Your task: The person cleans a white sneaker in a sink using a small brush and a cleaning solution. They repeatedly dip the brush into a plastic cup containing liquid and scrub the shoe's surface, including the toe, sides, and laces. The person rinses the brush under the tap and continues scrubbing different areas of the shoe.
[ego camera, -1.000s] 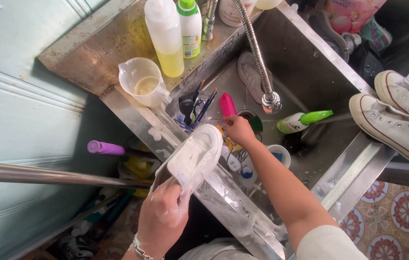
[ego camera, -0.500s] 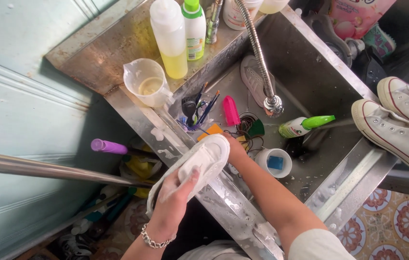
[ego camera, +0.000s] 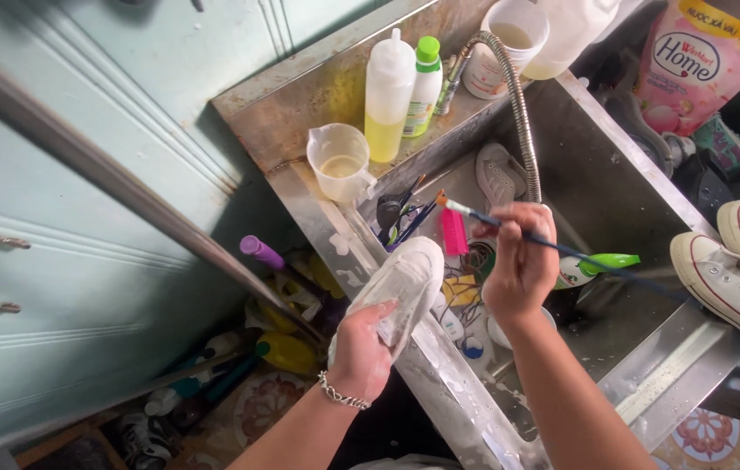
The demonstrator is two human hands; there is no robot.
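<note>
Over the front rim of the steel sink (ego camera: 561, 96) you've got a white sneaker (ego camera: 400, 287) in your left hand (ego camera: 359, 352), sole side turned up toward you, toe pointing away toward the basin. Your fingers are wrapped around the heel end, clamped on it, and the shoe hangs just above the rim, can't tell if it's actually touching the metal. Your right hand (ego camera: 522, 261) is closed around a thin blue-handled brush (ego camera: 561, 248), held up over the basin just right of the shoe, with the bristle tip sticking out to the left near a pink brush (ego camera: 454, 231) that stands in the sink. The long handle runs off to the right, across a green and white spray bottle (ego camera: 592, 268) lying down in there

Further out: a flexible metal hose (ego camera: 518, 96) curves down into the basin, and a sandal (ego camera: 499, 174) leans against the back wall of the sink. On the ledge at the back left sits a clear measuring jug (ego camera: 339, 161) with cloudy liquid, then a squeeze bottle with yellow liquid (ego camera: 387, 91) and a green-capped bottle (ego camera: 425, 83) right beside it. Over on the right edge a pair of white canvas sneakers (ego camera: 736, 270) rests on the counter, well apart from the one you're holding. Down on the floor left of the sink there's a purple-capped thing (ego camera: 261, 252) poking out among more bottles, hard to say what it is
</note>
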